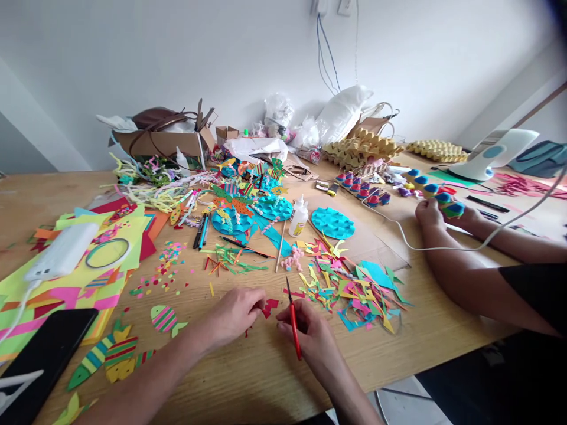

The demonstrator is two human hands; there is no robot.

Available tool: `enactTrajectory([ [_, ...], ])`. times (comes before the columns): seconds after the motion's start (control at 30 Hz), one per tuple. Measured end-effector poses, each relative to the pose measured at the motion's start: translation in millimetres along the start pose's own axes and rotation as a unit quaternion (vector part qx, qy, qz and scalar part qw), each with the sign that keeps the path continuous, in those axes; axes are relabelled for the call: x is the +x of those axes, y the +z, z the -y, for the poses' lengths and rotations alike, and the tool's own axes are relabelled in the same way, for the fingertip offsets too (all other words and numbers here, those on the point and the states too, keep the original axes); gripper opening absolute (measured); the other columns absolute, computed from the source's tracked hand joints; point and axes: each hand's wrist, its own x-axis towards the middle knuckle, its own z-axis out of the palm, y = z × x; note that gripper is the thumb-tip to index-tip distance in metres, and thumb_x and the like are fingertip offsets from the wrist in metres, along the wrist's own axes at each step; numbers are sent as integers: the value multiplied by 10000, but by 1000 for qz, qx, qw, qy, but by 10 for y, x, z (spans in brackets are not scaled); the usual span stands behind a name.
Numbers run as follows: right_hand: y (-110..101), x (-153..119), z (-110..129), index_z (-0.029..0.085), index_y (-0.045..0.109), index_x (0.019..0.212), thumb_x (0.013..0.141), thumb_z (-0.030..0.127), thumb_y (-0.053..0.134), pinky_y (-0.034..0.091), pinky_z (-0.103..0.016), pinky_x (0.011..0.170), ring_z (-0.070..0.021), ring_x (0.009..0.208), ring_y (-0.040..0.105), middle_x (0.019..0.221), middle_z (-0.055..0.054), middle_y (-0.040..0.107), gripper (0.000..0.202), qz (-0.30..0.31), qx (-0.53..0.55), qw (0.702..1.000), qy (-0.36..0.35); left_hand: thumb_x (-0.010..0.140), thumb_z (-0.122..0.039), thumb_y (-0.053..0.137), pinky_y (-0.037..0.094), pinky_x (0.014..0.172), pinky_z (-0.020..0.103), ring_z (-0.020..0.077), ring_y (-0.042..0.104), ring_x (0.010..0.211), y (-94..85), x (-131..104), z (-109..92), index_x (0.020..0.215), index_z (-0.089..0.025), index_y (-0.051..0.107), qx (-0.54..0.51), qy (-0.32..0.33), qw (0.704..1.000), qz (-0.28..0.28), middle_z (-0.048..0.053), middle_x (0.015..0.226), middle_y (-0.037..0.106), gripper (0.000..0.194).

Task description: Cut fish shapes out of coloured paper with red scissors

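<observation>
My right hand (310, 330) is wrapped round a pair of red-handled scissors (293, 319), their dark narrow blades pointing away from me and looking closed. To its left, my left hand (237, 313) hovers low over the table with its fingers curled together; whatever they pinch is hidden. Red paper scraps (269, 307) lie right by the left fingertips, with smaller red bits beneath. Left of that hand is a striped paper fish (163, 319), pink and green. More striped paper fish (120, 354) lie by my left forearm.
Mixed paper offcuts (354, 289) spread beyond my right hand. A glue bottle (299, 218) stands by blue egg-carton ovals (333, 222). Coloured sheets (128, 248), a power bank (62, 251) and a phone (53, 360) lie left. At right, another person's hands (429, 212) hold a painted carton strip (443, 198); a white cable (411, 247) crosses there.
</observation>
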Motion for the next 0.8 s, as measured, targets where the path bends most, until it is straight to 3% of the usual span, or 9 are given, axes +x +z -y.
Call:
enactTrajectory([
  [0.13, 139, 56, 96, 187, 486, 733, 674, 292, 632, 427, -276, 632, -176, 683, 543, 722, -16, 570, 188, 15, 95, 995, -18, 700, -105, 451, 363, 574, 232, 147, 546, 633, -18, -57, -91, 693, -197, 556, -63, -31, 996, -49, -14, 659, 594, 140],
  [0.27, 218, 118, 174, 198, 427, 670, 668, 285, 614, 390, -252, 556, -143, 593, 477, 636, 21, 485, 206, -6, 84, 996, -32, 685, -117, 466, 372, 591, 239, 147, 527, 633, 17, -107, -144, 655, -202, 519, -129, -55, 987, -84, -21, 638, 554, 105],
  [0.33, 222, 133, 193, 197, 424, 668, 669, 259, 592, 368, -242, 534, -133, 576, 453, 628, 26, 468, 179, -9, 79, 996, -33, 686, -131, 473, 392, 608, 242, 150, 532, 652, 44, -129, -140, 749, -201, 536, -165, -68, 979, -98, -18, 664, 549, 114],
  [0.47, 193, 134, 243, 197, 418, 671, 674, 235, 568, 358, -239, 530, -130, 579, 448, 635, 25, 469, 155, 0, 60, 997, -44, 720, -221, 482, 414, 553, 239, 148, 530, 623, 56, -161, -95, 1035, -184, 495, -253, -86, 959, -96, -17, 709, 532, 318],
  [0.63, 160, 128, 338, 195, 416, 664, 683, 220, 548, 356, -245, 529, -135, 570, 450, 607, 31, 443, 136, 30, -5, 998, -59, 718, -241, 495, 362, 525, 228, 127, 456, 559, 2, -174, -79, 654, -180, 548, -298, -80, 948, -71, -39, 579, 489, 104],
  [0.8, 187, 150, 348, 194, 413, 664, 652, 174, 520, 339, -238, 510, -128, 549, 438, 596, 38, 421, 109, 31, -12, 997, -63, 675, -182, 513, 344, 548, 237, 129, 440, 570, 15, -192, -77, 604, -178, 533, -310, -91, 943, -82, -44, 571, 487, 74],
])
